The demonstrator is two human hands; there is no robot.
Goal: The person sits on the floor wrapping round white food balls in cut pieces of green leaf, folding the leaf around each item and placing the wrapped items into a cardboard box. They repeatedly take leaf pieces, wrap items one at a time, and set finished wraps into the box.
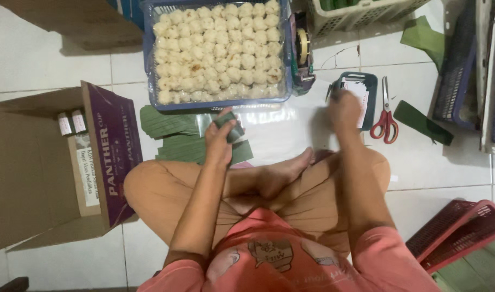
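Observation:
I sit cross-legged on a white tiled floor. My left hand [220, 138] is closed around a small parcel wrapped in green leaf [229, 127], held just in front of a blue tray [148, 65] filled with several pale round dough balls. My right hand [344, 107] is blurred, reaching over a small dark rectangular tray [370, 89] with white slips in it; whether it grips anything cannot be told. A stack of cut green leaf strips [172, 132] lies under and to the left of my left hand.
Red-handled scissors [386, 121] lie right of the dark tray. A tape dispenser [301, 54] stands beside the blue tray. An open cardboard box [53, 162] sits at the left. Baskets stand at the top right; red crates [458, 232] at the bottom right. Loose leaf strips [423, 121] lie nearby.

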